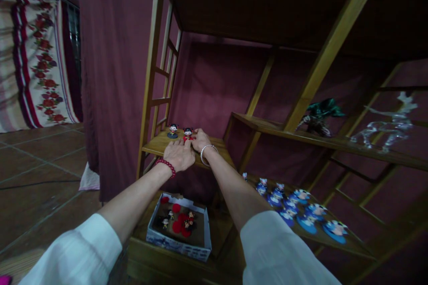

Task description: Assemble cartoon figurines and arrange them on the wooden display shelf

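A small black-haired figurine with a red base [187,134] stands upright on the upper left shelf. My left hand [180,155], with a red bead bracelet at the wrist, has its fingertips at the front of that base. From the other side my right hand [201,140], wearing a silver bangle, closes its fingers at the figurine's edge. The exact contact of the fingertips is partly hidden by the hands. Just left of it, a second figurine with a dark base [172,132] sits apart from both hands. Below, an open box [209,236] contains several similar figurines.
Several blue-and-white figurines [288,207] line the lower right shelf. A clear deer ornament [384,127] and a green-topped ornament [319,116] occupy a higher shelf. The wooden frame [152,67] rises at left beside a purple curtain [115,75].
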Motion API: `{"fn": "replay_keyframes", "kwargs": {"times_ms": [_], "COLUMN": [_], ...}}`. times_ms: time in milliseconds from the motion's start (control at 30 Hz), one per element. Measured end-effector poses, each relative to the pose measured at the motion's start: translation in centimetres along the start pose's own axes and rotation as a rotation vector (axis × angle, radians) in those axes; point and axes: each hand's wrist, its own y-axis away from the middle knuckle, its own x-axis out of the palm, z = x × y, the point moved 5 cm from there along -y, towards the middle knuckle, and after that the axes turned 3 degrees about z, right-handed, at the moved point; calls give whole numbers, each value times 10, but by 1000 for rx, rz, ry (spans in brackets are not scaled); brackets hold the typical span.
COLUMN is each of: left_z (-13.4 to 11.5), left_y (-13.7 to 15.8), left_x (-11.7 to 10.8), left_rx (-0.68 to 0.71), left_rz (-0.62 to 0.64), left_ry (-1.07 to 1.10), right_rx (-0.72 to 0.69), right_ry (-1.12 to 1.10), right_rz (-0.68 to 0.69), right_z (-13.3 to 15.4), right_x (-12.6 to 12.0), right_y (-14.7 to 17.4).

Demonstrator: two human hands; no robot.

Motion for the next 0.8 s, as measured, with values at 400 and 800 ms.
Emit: {"fn": "replay_keyframes", "kwargs": {"times_ms": [400,800], "left_z": [5,7], "left_y": [-11,-15], "left_x": [6,5], "left_rx": [-14,-22], "left_rz": [92,88], "left_ry": [45,53], "right_rx": [50,29], "right_ry": [-17,-35], "right_rz": [22,18], "right_z": [0,-13], "right_x": [1,13], "right_y": [-1,-13]}}
